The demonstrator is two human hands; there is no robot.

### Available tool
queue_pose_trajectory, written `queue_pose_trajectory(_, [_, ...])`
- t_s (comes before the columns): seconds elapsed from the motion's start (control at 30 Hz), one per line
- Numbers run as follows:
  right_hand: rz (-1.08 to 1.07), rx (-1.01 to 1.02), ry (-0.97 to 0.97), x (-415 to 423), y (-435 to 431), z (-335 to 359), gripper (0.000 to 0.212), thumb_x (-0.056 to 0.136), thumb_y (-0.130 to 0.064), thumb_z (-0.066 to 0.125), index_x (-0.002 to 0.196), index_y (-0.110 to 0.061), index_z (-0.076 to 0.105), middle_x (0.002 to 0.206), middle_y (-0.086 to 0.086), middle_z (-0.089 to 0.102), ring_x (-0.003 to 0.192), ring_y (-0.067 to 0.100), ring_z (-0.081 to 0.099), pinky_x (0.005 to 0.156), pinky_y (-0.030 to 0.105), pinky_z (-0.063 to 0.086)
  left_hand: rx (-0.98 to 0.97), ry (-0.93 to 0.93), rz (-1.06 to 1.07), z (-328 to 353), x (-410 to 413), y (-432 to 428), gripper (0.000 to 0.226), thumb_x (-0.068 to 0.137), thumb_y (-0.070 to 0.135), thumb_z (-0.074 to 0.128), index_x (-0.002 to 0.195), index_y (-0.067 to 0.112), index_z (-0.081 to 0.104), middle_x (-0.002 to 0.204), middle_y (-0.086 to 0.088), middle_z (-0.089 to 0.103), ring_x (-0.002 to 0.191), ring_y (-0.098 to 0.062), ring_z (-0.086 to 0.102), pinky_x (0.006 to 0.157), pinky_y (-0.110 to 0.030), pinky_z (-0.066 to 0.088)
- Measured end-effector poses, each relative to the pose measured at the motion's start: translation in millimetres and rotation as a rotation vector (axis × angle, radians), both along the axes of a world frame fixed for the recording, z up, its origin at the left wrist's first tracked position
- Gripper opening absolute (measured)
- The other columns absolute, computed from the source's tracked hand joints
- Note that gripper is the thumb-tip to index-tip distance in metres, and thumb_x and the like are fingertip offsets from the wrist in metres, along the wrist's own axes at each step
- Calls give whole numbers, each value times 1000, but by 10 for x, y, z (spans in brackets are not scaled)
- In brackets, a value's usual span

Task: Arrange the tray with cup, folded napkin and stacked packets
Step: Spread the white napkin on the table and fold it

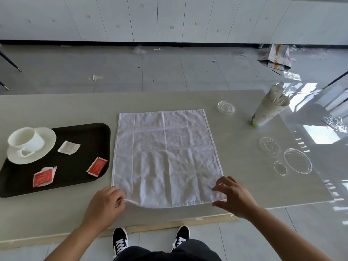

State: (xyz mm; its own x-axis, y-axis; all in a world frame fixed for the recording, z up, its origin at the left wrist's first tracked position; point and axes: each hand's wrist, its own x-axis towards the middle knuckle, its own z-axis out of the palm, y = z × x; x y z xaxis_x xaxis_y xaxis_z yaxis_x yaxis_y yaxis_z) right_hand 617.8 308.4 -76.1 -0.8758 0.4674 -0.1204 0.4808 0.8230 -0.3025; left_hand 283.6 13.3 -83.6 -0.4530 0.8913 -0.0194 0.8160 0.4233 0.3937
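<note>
Already the left hand (105, 202) pinched the near-left corner of the white napkin (165, 157), lifting it slightly. The right hand (235, 196) arched over the near-right corner, thumb and fingers apart. Beyond the left hand sat the tray (84, 132) with the cup (26, 138) and loose packets (97, 166).

White napkin (165, 157) spread flat on tabletop (267, 185), frame centre; left hand (105, 206) pinches its lower-left corner, right hand (233, 196) arches over lower-right corner. Black tray (84, 132) at left.
</note>
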Motion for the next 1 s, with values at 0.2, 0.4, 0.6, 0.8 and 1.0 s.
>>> queue_pose_trajectory(0.2, [-9, 96, 134, -47, -51, -7, 11, 80, -21, 81, 83, -24, 71, 89, -7, 65, 77, 18, 59, 63, 27, 51, -18, -94, 170, -42, -65, 64, 18, 80, 7, 71, 85, 19, 59, 68, 11, 60, 63, -16, 59, 66, -34, 41])
queue_pose_trajectory(0.4, [-200, 34, 100, -76, 3, -48, 11, 88, -22, 71, 79, -27, 67, 78, -17, 62, 82, 15, 56, 54, 26, 41, -98, -120, -22, -17, -161, 16, 20, 80, 23, 75, 95, 26, 63, 86, 19, 58, 79, -12, 55, 71, -35, 42])
queue_pose_trajectory(0.6, [-311, -147, -38, -130, 127, 98, 11, 93, -29, 63, 84, -35, 63, 72, -12, 61, 62, 12, 60, 53, 28, 48, -144, -338, 40, 43, -215, 37, 18, 87, 22, 67, 77, 37, 64, 76, 18, 64, 75, 1, 58, 64, -21, 43])
queue_pose_trajectory(0.8, [-505, -574, 200, -208, 208, 266, 15, 84, -19, 76, 91, -32, 72, 69, 3, 70, 57, 21, 71, 61, 45, 61, 12, -440, 227, 126, -333, 139, 17, 89, 23, 67, 82, 38, 69, 86, 27, 70, 82, 7, 63, 69, -23, 50])
queue_pose_trajectory(1.0, [-396, -465, 218, -203, 284, 292, 49, 62, -20, 92, 94, -48, 67, 86, -8, 71, 76, 6, 69, 71, 24, 55, 137, -440, 296, 203, -435, 247, 24, 88, 22, 70, 79, 44, 67, 88, 34, 67, 86, 11, 62, 68, -19, 46])
